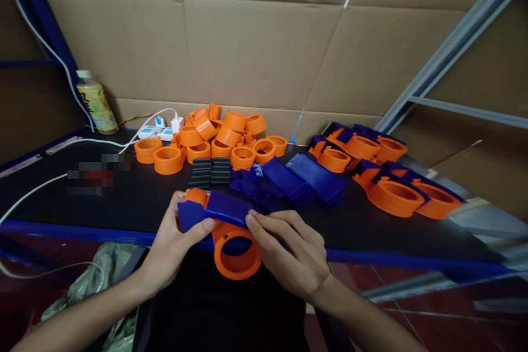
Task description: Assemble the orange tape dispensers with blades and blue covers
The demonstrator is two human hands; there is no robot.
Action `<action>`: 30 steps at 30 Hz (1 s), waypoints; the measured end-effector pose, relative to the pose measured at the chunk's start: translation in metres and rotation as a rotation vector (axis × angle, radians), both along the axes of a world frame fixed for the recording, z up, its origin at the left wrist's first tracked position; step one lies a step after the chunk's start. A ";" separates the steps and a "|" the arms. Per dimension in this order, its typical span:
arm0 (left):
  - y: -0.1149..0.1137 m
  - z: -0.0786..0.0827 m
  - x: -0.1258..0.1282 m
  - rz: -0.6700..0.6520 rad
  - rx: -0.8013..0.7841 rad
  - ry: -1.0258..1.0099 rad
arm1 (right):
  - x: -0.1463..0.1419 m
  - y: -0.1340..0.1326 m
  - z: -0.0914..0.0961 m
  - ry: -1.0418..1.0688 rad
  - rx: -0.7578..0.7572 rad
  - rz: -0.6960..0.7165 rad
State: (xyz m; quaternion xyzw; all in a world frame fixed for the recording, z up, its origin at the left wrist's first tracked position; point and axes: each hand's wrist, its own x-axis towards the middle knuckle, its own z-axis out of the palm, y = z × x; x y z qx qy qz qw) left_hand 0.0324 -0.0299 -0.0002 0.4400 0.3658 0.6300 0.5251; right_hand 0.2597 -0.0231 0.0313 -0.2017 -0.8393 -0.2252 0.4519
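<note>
Both hands hold one assembly near the front edge of the black table: an orange plastic ring with a blue plastic piece laid across its top. My left hand grips the left end, thumb on the blue piece. My right hand pinches the blue piece's right end, fingers curled over it. Just beyond lie loose blue parts and two black ribbed blocks.
A heap of loose orange rings sits at the back. Several joined orange-and-blue assemblies lie to the right. A drink bottle, a white power strip and white cables stand back left. Cardboard walls and a metal frame enclose the table.
</note>
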 end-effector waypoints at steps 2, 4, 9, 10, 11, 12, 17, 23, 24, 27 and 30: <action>0.000 0.001 -0.001 -0.009 -0.003 -0.005 | -0.002 0.001 -0.001 0.003 -0.014 0.004; 0.000 0.002 -0.001 -0.025 -0.011 -0.021 | -0.003 0.001 -0.002 0.011 -0.017 0.015; 0.000 0.000 -0.003 -0.060 -0.001 -0.061 | -0.001 -0.002 0.000 0.046 -0.144 0.055; -0.001 -0.001 -0.004 -0.072 0.010 -0.060 | 0.000 -0.002 0.002 0.056 -0.232 0.088; -0.002 -0.001 -0.005 -0.087 0.030 -0.048 | 0.000 -0.001 0.005 0.065 -0.342 0.136; -0.003 0.000 -0.006 -0.103 0.059 -0.019 | 0.000 -0.001 0.008 0.070 -0.469 0.193; -0.016 0.009 -0.008 -0.157 0.292 0.289 | -0.009 0.000 0.011 0.249 -1.026 0.371; -0.023 0.015 -0.008 -0.250 0.560 0.390 | -0.017 -0.010 0.001 0.419 -1.167 0.453; -0.023 0.015 -0.008 -0.262 0.577 0.391 | -0.017 -0.012 0.001 0.420 -1.173 0.463; -0.022 0.013 -0.010 -0.269 0.603 0.395 | -0.015 -0.015 0.002 0.436 -1.197 0.467; -0.020 0.012 -0.012 -0.286 0.627 0.415 | -0.015 -0.013 0.002 0.458 -1.273 0.485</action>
